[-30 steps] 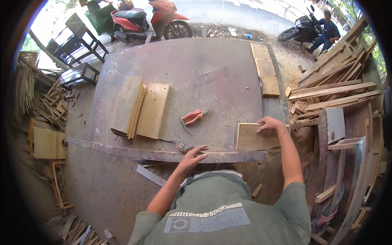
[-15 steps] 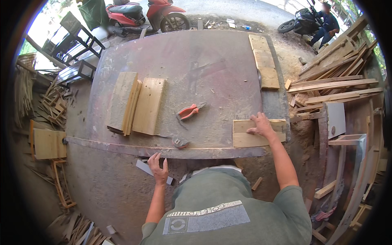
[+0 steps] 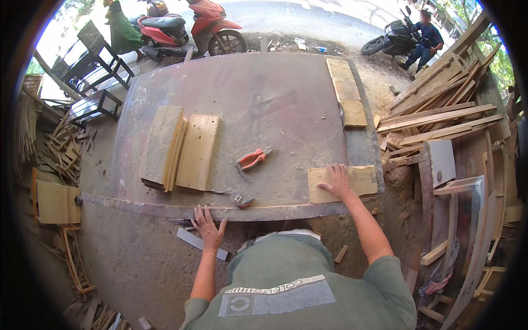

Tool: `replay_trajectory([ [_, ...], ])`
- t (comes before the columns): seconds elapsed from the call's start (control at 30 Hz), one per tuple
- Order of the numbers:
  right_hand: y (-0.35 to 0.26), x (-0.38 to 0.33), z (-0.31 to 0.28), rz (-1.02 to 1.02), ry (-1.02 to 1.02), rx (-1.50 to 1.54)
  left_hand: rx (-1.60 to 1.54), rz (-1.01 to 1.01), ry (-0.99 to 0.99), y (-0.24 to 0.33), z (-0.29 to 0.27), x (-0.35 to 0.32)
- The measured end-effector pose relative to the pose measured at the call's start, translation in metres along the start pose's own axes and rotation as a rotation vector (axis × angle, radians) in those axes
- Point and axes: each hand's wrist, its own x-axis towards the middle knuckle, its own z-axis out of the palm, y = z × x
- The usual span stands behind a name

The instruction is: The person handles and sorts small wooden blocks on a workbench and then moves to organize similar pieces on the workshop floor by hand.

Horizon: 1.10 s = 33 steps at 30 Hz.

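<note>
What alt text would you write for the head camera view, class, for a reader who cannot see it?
A person leans over a large worn worktable, right hand flat on a small wooden board at the near edge, left hand open at the table's front rim. Red-handled pliers and stacked planks lie on the table; scooters stand parked beyond.

Lower right: pale rectangular raw-wood board (image 3: 341, 184), matt, rough-sawn. Rusty brown metal surface (image 3: 264, 110), dull. Centre: glossy orange plastic-handled pliers (image 3: 252, 160).

A person in a green short-sleeved T-shirt with a grey printed chest panel; forearms and hands bare.
</note>
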Motion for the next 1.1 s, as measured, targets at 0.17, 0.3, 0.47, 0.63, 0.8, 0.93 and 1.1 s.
replay_trajectory([
  [0.17,-0.019,-0.028,0.039,0.007,0.173,-0.122,0.094,0.045,-0.092,-0.019,0.019,0.005],
  [0.3,-0.044,-0.047,0.053,0.008,0.105,-0.204,0.120,0.076,-0.094,-0.020,0.023,0.009],
  [0.47,-0.077,-0.059,0.025,-0.083,0.052,0.047,0.114,0.149,-0.046,-0.027,0.025,0.014],
  [0.63,-0.081,-0.059,0.020,-0.178,0.028,0.023,0.110,0.172,-0.036,-0.033,0.031,0.022],
  [0.8,-0.076,-0.054,0.030,-0.195,0.104,0.000,0.075,0.177,-0.030,-0.034,0.033,0.024],
  [0.93,-0.071,-0.046,0.034,-0.215,0.142,-0.024,0.070,0.178,-0.001,-0.032,0.039,0.032],
  [1.1,-0.072,-0.041,0.036,-0.216,0.181,-0.036,0.037,0.156,0.004,-0.029,0.043,0.032],
])
